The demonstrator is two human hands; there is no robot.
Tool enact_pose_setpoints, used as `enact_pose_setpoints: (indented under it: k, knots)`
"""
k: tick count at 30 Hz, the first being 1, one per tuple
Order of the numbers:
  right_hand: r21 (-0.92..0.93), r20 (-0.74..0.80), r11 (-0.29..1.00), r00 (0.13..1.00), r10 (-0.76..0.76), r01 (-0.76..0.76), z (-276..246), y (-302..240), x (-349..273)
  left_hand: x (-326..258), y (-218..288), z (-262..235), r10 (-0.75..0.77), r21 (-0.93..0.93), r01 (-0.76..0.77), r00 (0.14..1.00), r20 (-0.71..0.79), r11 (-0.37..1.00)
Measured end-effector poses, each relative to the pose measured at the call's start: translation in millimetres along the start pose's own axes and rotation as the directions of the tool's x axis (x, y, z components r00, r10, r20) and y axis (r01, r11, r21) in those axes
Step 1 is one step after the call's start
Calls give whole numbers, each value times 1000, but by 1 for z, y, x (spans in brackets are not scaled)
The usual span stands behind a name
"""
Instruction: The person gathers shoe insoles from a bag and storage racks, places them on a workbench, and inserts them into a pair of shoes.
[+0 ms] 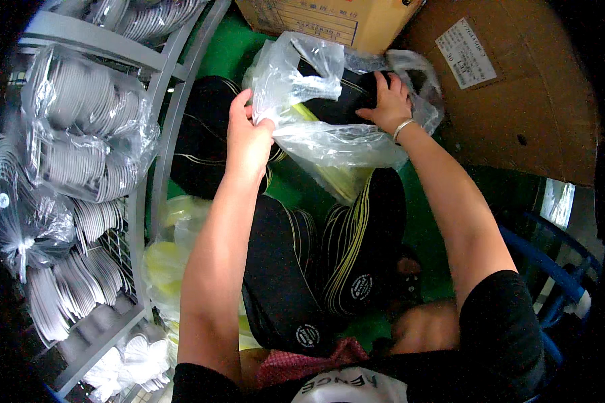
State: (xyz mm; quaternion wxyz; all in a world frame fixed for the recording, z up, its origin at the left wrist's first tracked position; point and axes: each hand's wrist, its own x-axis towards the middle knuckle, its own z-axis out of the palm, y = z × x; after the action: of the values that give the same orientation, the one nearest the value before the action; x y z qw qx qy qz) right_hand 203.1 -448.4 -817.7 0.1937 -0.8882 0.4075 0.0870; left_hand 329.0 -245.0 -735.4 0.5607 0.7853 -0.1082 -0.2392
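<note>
My left hand (249, 138) pinches the edge of a clear plastic bag (316, 127) and holds it up. My right hand (388, 104), with a silver bracelet on its wrist, presses on black items (346, 91) inside the bag's mouth. A yellow piece (346, 178) shows through the bag's lower part. Below the bag lie stacks of black curved pieces with yellow lines (329, 255) on a green floor (423, 228).
A grey metal rack (158, 107) on the left holds clear bags of white disc-shaped parts (81, 127). Cardboard boxes (511, 80) stand at the top and right. A bag of yellow pieces (165, 262) sits by the rack. Blue bars (551, 262) show at right.
</note>
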Motion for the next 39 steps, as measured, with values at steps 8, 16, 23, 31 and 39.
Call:
enact_pose_setpoints:
  k: [8,16,23,31,39]
  knots:
    - [-104,41,981,985,168,-164,-22,8,11,-11,11,14,-64,-44,66,996,56,997]
    - [-219,170,975,986,6,32,-38,10,19,-12,7,18,-50,-68,57,994,94,996]
    - [194,356,950,885,-300,244,-26,15,13,-16,7,18,-50,-66,56,996,80,996]
    - [49,147,956,944,-294,290,-93,11,-24,-7,-7,21,281,300,-276,959,28,913]
    - [-54,15,931,933,-360,360,-165,-4,-88,-40,67,73,763,377,-888,431,483,263]
